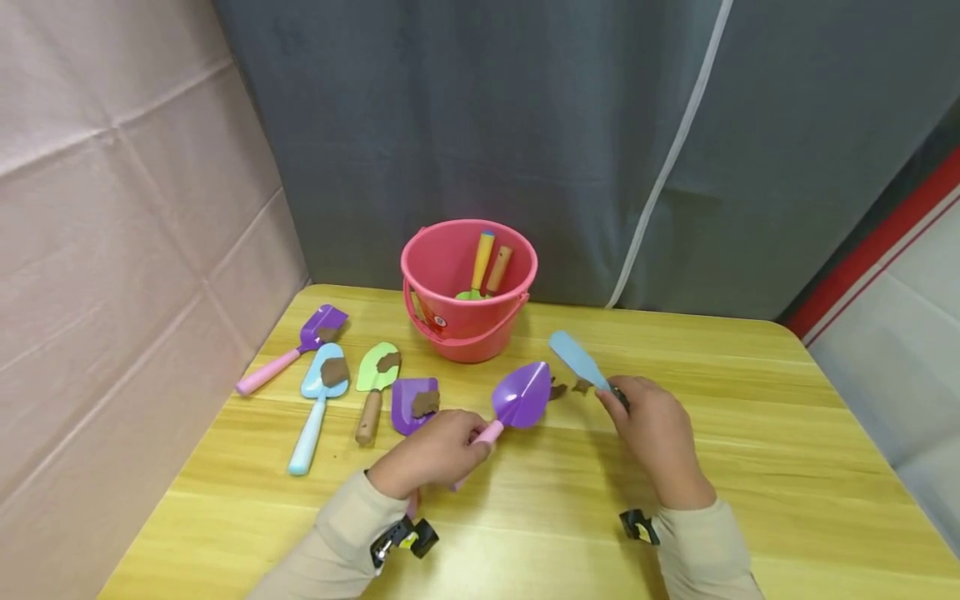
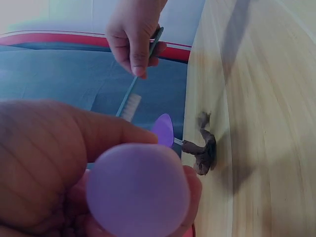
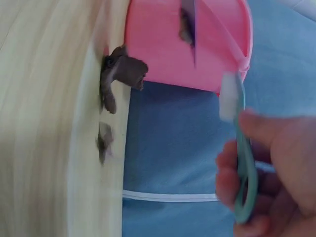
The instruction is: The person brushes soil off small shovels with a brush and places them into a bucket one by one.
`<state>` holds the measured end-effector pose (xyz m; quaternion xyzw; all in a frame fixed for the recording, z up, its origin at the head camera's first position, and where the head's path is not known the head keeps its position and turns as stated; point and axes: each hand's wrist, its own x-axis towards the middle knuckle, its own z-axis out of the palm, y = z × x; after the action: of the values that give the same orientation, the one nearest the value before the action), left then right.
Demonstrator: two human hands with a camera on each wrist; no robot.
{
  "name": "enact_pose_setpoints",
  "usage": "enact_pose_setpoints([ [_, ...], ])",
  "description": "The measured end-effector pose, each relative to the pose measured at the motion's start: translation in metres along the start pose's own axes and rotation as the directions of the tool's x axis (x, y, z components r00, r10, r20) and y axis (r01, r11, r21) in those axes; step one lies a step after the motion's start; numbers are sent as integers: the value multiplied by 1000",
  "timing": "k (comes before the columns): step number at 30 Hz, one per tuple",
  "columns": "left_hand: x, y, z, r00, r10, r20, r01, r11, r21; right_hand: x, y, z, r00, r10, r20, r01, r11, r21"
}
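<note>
My left hand (image 1: pixel 442 450) grips the pink handle of a purple toy shovel (image 1: pixel 523 395), its pointed blade raised over the table. The handle's round end fills the middle of the left wrist view. In my right hand (image 1: pixel 660 437) is a light blue brush (image 1: pixel 577 358); its short white bristles (image 3: pixel 228 96) show in the right wrist view. Dark brown crumpled pieces (image 3: pixel 126 71) lie on the table between the hands, partly behind the purple blade in the head view. Beneath my left hand lies another purple shovel (image 1: pixel 405 392) bearing a brown patch (image 1: pixel 425 404).
A pink bucket (image 1: pixel 468 325) stands at the back, with a yellow handle (image 1: pixel 483 257) and a wooden handle (image 1: pixel 499 268) inside. Left lie a purple shovel (image 1: pixel 315 327), a blue one (image 1: pixel 311 421) and a green one (image 1: pixel 369 408), each with brown on its blade. A dark curtain (image 1: pixel 487 108) hangs behind.
</note>
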<state>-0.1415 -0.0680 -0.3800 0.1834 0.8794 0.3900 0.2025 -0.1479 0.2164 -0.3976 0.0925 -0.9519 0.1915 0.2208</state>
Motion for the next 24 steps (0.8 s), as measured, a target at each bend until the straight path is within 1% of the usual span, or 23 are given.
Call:
enact_pose_setpoints([
  [3,2,0,1,1000,10,-11,-10,1000,13,0,-5,-1,993,-91,72,87,995,55],
  [6,3,0,2,1000,11,-8,-11,1000,11,-2,-13,0,970,-189,150,178,981,81],
  [8,3,0,2,1000,4,-5,-4,1000,9,-4,-17,1,954,-225,199,211,973,92],
  [10,3,1,3,1000,-2,-1,2,1000,3,-5,-19,3,942,-231,242,215,972,91],
  [12,2,2,3,1000,-5,0,5,1000,3,-5,-19,4,941,-216,262,200,976,87],
  [13,2,2,3,1000,-6,2,6,1000,1,-5,-18,5,944,-205,259,191,978,79],
  [16,2,2,3,1000,-6,4,6,1000,0,-3,-14,5,964,-151,218,147,988,37],
  [19,2,0,4,1000,-12,8,12,1000,-6,-1,-9,2,986,-75,150,77,997,-10],
  [21,2,-1,4,1000,-1,-5,2,1000,28,-1,-6,-1,993,-19,113,23,999,-29],
  [24,2,-4,3,999,32,-38,-28,995,100,0,-2,-6,997,39,66,-36,999,-37],
])
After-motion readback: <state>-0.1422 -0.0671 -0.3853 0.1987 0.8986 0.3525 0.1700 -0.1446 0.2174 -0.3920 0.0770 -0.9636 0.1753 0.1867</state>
